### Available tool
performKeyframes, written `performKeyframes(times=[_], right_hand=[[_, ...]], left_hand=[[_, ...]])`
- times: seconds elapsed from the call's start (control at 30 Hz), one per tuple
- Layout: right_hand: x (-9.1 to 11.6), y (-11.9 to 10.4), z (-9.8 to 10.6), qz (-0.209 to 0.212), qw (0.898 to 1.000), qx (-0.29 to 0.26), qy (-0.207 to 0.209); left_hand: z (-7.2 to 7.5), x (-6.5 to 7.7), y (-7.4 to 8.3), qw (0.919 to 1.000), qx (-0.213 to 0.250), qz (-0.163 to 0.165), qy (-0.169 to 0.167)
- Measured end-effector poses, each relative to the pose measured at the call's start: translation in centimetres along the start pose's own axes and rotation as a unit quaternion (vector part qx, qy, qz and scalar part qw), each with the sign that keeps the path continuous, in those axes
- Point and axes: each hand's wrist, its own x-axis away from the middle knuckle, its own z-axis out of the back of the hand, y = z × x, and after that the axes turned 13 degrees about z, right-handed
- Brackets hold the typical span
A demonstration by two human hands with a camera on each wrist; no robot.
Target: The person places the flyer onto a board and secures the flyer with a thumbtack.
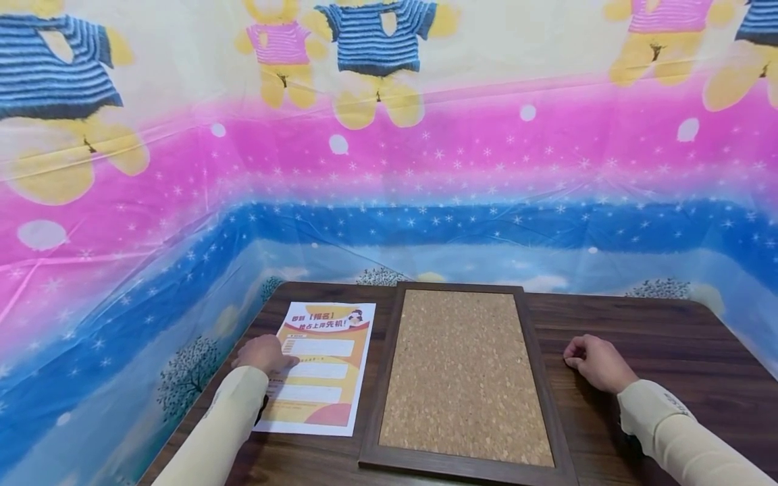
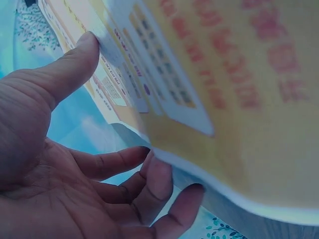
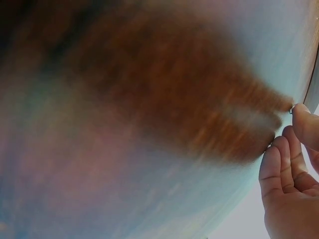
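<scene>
A printed flyer [image 1: 322, 378] in orange, yellow and white lies on the left part of a dark wooden table [image 1: 662, 324]. My left hand [image 1: 261, 354] rests at the flyer's left edge, its thumb over the print. The left wrist view shows its fingers [image 2: 124, 194] loosely bent by the paper's border. A cork board [image 1: 462, 378] in a brown frame lies beside the flyer, toward the middle. Right of that board, my right hand [image 1: 602, 363] rests on the table, fingers loosely curled, fingertips touching the wood. Only a tiny bright spot shows at its thumb tip; I cannot make it out.
A printed cloth [image 1: 462, 148] with bears, snowflakes and pink and blue bands hangs behind the table and along its sides. The table's rounded far corners show at the back. In the right wrist view, the fingers are mirrored in a blurred, shiny surface [image 3: 99, 189].
</scene>
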Motion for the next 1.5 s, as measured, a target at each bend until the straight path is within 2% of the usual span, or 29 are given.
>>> performKeyframes(times=[0.33, 0.6, 0.7, 1.0, 1.3, 1.5], right_hand=[[-0.1, -0.2, 0.1, 0.011, 1.000, 0.003, 0.003], [-0.1, 0.1, 0.1, 0.007, 1.000, 0.005, 0.002], [-0.1, 0.1, 0.0, 0.006, 1.000, 0.004, 0.001], [0.0, 0.2, -0.2, -0.013, 1.000, -0.007, -0.006], [0.0, 0.2, 0.0, -0.012, 1.000, -0.004, -0.004], [-0.1, 0.2, 0.3, -0.007, 1.000, 0.001, 0.005]], left_hand=[[0.1, -0.7, -1.2, 0.9992, 0.040, 0.003, -0.002], [0.7, -0.6, -0.9, 0.9988, 0.047, 0.015, -0.008], [0.9, -0.6, -0.9, 0.9987, 0.050, 0.008, -0.003], [0.8, -0.4, -1.3, 0.9943, 0.101, -0.027, 0.016], [0.9, -0.8, -1.5, 0.9926, 0.115, -0.005, 0.040], [1.3, -1.1, -1.9, 0.9892, 0.138, -0.011, 0.048]])
